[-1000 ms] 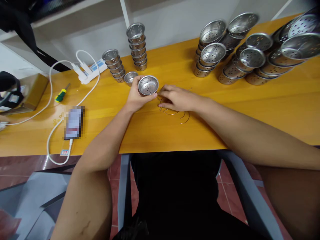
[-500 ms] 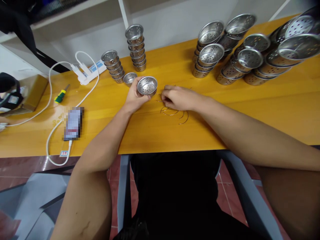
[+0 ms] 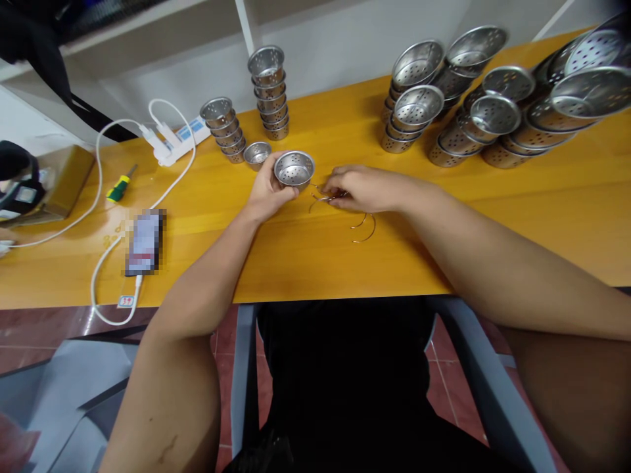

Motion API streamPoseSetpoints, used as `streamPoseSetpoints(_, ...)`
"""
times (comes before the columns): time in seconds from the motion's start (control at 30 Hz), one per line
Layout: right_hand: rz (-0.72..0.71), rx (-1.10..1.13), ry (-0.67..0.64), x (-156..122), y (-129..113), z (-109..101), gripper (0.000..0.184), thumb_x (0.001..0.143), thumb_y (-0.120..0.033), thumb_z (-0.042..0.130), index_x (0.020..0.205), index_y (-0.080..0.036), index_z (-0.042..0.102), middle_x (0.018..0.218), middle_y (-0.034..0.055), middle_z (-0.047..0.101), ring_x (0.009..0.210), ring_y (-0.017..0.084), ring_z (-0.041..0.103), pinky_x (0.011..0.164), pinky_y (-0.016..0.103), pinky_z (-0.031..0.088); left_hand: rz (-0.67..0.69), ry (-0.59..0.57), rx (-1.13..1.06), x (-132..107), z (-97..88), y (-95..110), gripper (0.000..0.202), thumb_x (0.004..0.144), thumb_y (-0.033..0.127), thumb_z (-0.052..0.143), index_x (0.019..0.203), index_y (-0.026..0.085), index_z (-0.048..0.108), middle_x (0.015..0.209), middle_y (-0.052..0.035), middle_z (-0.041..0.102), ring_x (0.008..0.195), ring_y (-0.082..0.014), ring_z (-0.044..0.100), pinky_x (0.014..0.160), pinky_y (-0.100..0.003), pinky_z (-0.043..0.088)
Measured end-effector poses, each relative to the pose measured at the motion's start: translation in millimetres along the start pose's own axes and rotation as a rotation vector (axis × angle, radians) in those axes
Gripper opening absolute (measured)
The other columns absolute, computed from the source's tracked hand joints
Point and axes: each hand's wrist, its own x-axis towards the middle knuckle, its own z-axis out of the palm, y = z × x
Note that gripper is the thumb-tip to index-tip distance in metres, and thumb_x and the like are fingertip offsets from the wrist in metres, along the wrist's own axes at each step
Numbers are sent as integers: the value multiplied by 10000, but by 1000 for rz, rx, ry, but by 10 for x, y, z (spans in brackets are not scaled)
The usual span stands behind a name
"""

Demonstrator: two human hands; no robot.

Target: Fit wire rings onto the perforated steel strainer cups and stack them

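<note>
My left hand (image 3: 266, 190) is closed round a small perforated steel basket (image 3: 294, 169), held just above the yellow table (image 3: 305, 263). Right beside it, my right hand (image 3: 362, 187) pinches a thin curved wire handle (image 3: 321, 197) lifted off the table. Two more wire handles (image 3: 365, 226) lie on the wood under my right wrist. A single loose basket (image 3: 257, 154) sits behind my left hand.
Two short stacks of baskets (image 3: 270, 92) stand at the back centre, and several larger leaning stacks (image 3: 493, 112) fill the back right. At the left lie a white power strip with cables (image 3: 170, 141), a screwdriver (image 3: 119, 185), a phone (image 3: 145, 242) and a cardboard box (image 3: 64, 177).
My right hand has lifted from the pile of wires with one wire pinched in it and moved up toward the basket. The left hand holds the basket almost where it was.
</note>
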Motion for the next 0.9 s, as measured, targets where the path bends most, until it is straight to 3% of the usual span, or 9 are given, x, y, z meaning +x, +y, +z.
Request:
streamPoseSetpoints(0.1, 77, -65, -35, 23, -109, -35, 237, 1168, -183, 690, 1250, -202, 911, 1299, 178, 900, 1172, 361, 843, 1076, 466, 640, -20, -3, 4, -8, 5, 27, 1076, 802, 706, 1117, 1674, 329, 612, 1688, -125, 753, 1614, -400, 781, 1446, -706, 678)
streamPoseSetpoints(0.33, 108, -57, 36, 37, -137, -21, 160, 1123, -122, 765, 1165, -219, 885, 1209, 145, 905, 1144, 354, 848, 1038, 433, 589, 25, 10, -4, 4, -6, -66, 1134, 771, 806, 1131, 1676, 338, 633, 1682, -127, 755, 1591, -401, 796, 1411, -681, 711)
streamPoseSetpoints(0.47, 113, 3, 91, 17, -62, -4, 119, 1156, -211, 781, 1200, -243, 886, 1187, 120, 912, 1101, 335, 833, 1002, 434, 595, -2, 18, -30, 26, -20, -144, 1171, 757, 880, 1117, 1692, 360, 642, 1661, -128, 775, 1568, -407, 820, 1326, -655, 757)
streamPoseSetpoints(0.57, 161, 38, 152, -1, -30, -6, 108, 1146, -279, 794, 1203, -252, 883, 1156, 125, 910, 1083, 350, 829, 1000, 465, 626, 5, 28, -32, 42, 17, -124, 1242, 704, 933, 1155, 1700, 391, 646, 1691, -126, 782, 1577, -394, 834, 1349, -632, 740)
streamPoseSetpoints(0.73, 233, 65, 308, -30, 19, -34, 201, 1172, -380, 761, 1260, -257, 892, 1249, 182, 905, 1103, 410, 824, 1101, 592, 685, -19, 95, 36, 53, 95, -14, 1285, 578, 960, 1221, 1586, 372, 683, 1477, -64, 832, 1407, -323, 889, 1350, -626, 723)
streamPoseSetpoints(0.9, 222, 32, 318, -48, 135, -41, 242, 1198, -440, 692, 1181, -277, 870, 1364, 201, 872, 1173, 420, 821, 1186, 640, 695, -15, 79, 34, 40, 101, 34, 1279, 561, 981, 1212, 1533, 351, 671, 1483, -75, 819, 1379, -315, 871, 1322, -595, 722)
